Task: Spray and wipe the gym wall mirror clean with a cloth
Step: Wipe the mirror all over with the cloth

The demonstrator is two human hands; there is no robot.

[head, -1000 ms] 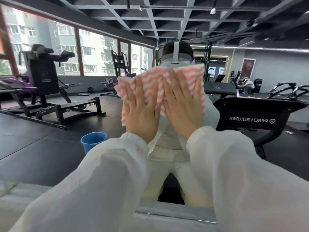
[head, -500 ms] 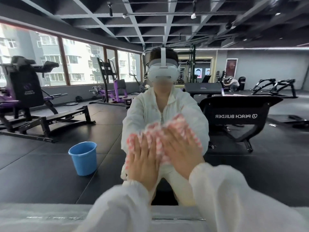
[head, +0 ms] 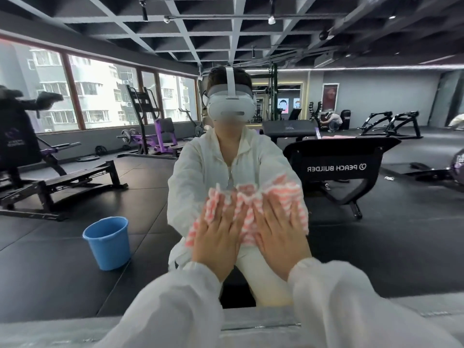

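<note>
Both arms were extended forward in white sleeves. The left hand (head: 218, 237) and right hand (head: 278, 229) lay side by side, palms flat, fingers straight and slightly spread, pointing upward, pressing against the cloth (head: 247, 204), backs of the hands toward the camera
</note>
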